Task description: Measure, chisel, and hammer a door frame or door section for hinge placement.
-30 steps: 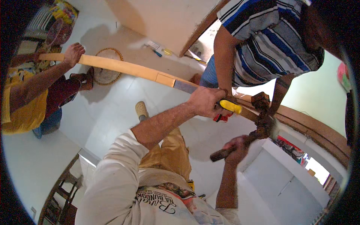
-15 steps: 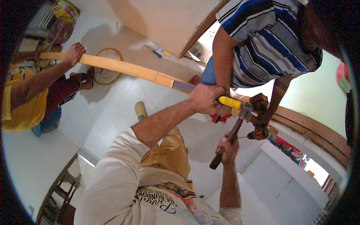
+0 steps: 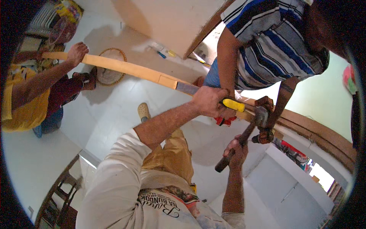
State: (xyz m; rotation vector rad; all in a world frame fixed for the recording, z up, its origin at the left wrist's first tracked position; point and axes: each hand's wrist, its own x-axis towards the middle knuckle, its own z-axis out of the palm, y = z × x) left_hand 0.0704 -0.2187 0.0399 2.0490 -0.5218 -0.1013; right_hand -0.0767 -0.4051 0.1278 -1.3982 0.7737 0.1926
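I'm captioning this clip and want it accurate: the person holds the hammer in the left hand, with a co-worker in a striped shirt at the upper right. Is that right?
Not quite: the head view shows the hammer in the person's right hand, with the co-worker in a striped shirt at the upper right.

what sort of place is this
Probably a room in a home, partly serving as a work area: a glossy white floor, what looks like dark brown wooden furniture, and a dark-handled metal hammer in the person's right hand.
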